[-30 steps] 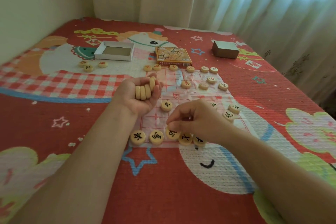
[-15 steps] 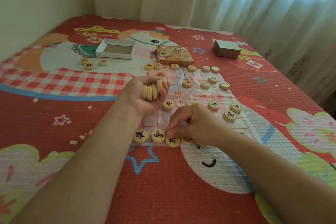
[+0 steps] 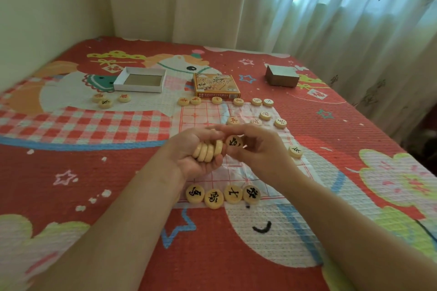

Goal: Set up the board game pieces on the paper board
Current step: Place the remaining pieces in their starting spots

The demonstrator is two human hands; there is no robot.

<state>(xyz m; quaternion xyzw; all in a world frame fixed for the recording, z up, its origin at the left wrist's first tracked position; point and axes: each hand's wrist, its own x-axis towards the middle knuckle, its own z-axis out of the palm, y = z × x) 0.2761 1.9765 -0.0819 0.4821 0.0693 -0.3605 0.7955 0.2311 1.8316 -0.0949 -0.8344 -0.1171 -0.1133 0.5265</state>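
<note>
A red cartoon quilt [image 3: 118, 196] covered the bed, pale curtains [image 3: 307, 19] behind it. The paper board [image 3: 201, 113] lay mid-quilt. Half a second before, the right hand [image 3: 262, 150] had been down at the board's 6 o'clock edge, nudging the near row [image 3: 233, 194]. It had since lifted to meet the left hand [image 3: 186, 158] above the board's middle, thumb and fingertips pinching one black-marked disc [image 3: 234, 143] face up. The left hand's fingers curled round a stack of discs [image 3: 208, 152] standing on edge. Four near-row discs showed, so that row was probably settled for now and the pinched disc was next to place. The far row [image 3: 238, 101] lined the 12 o'clock edge; three stray discs [image 3: 105, 103] waited at 10 o'clock.
</note>
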